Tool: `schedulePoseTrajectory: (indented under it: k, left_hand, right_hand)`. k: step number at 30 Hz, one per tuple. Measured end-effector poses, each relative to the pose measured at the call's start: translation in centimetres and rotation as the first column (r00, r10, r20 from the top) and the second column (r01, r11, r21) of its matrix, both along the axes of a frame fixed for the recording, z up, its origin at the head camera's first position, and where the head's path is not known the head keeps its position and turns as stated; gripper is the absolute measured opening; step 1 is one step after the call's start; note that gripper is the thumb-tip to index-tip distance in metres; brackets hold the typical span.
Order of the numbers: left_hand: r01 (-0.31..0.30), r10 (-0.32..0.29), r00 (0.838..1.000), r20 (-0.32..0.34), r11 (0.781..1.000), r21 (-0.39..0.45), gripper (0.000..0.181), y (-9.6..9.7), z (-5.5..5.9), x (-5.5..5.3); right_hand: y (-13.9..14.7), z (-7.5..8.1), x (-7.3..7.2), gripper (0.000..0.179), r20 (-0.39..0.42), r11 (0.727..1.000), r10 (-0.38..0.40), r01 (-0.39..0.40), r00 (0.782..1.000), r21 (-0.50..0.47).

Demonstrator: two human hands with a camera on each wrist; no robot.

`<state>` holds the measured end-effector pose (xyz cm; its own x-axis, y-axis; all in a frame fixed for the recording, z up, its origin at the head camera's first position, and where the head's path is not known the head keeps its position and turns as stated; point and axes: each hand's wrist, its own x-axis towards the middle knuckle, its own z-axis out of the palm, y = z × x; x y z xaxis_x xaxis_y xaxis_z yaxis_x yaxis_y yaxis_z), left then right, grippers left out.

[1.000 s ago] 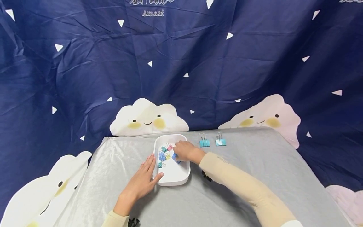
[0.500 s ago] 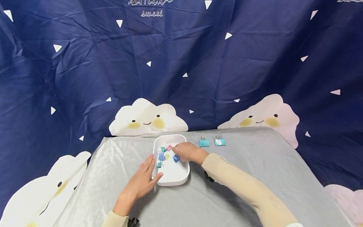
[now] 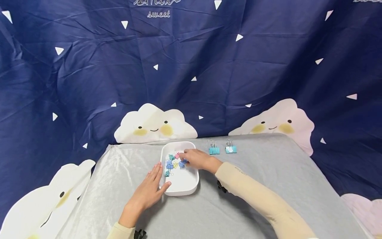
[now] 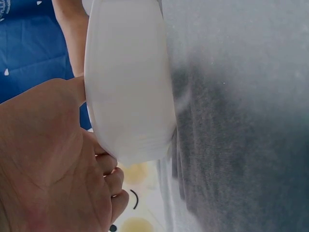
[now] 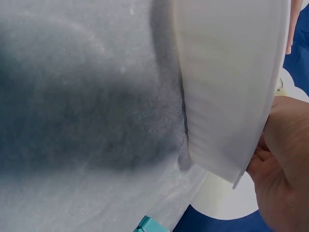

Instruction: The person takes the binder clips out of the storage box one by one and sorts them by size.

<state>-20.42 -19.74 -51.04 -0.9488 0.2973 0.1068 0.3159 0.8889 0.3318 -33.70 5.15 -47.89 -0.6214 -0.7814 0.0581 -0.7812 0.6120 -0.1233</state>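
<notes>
A white plastic tray [image 3: 182, 186] with rounded corners holds small coloured binder clips. On its left rim rests my left hand [image 3: 149, 191], fingers straight along the edge and thumb at the near left part. My right hand [image 3: 198, 160] reaches over the right rim, its fingertips beside a pink binder clip [image 3: 177, 155] and over a blue binder clip [image 3: 181, 164]. I cannot tell whether those fingers pinch a clip. A yellow clip [image 3: 175, 165], another blue clip [image 3: 169, 164] and teal clips [image 3: 167, 173] lie left of them. In the right wrist view the tray wall hides the fingertips.
Two larger teal binder clips, one [image 3: 214, 150] nearer the tray and one [image 3: 231, 149] farther right, stand on the grey cloth [image 3: 238, 212] by the table's back edge. Behind the table hangs a dark blue curtain [image 3: 191, 49] with cloud and triangle prints.
The blue clip under my right hand has shifted left toward the yellow one, and the right fingers have changed position above it. The left hand and the tray stay in place.
</notes>
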Motion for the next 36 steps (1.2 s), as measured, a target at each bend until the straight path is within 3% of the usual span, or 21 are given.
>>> schedulePoseTrajectory:
  k: [9,21,27,36]
  left_hand:
    - [0.004,-0.004,1.0,-0.027,1.0,0.012,0.085,0.0,0.0,0.1]
    - [0.002,-0.002,1.0,-0.013,1.0,0.002,0.085,0.1,0.0,0.0]
    - [0.005,-0.005,1.0,-0.022,1.0,0.004,0.085,0.1,-0.1,0.0]
    - [0.003,-0.003,1.0,-0.017,1.0,0.016,0.085,0.1,0.1,0.2]
  right_hand:
    - [0.9,-0.1,-0.4,0.019,-0.073,0.997,0.03,-0.035,0.997,-0.062]
    - [1.7,0.5,-0.4,0.018,-0.102,0.984,0.084,-0.099,0.991,-0.148]
    - [2.0,1.0,-0.4,0.016,-0.112,0.983,0.074,-0.091,0.991,-0.16]
    - [3.4,2.2,-0.2,0.015,-0.096,0.962,0.025,-0.05,0.995,-0.268]
